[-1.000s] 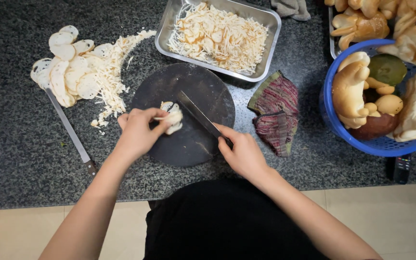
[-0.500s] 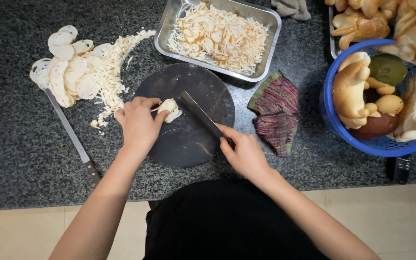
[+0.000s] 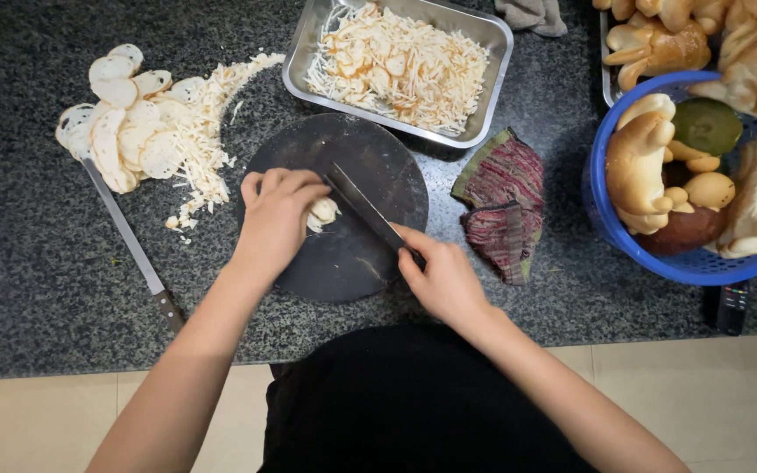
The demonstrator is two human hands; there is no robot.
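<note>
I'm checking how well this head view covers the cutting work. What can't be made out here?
- Pale mushroom piece on the round dark board: mostly covered by the left hand.
- Knife handle: hidden inside the right hand.
- Blue basket and tray behind it: cut off by the frame's edges.
- Second knife tip: under the white slices.
</note>
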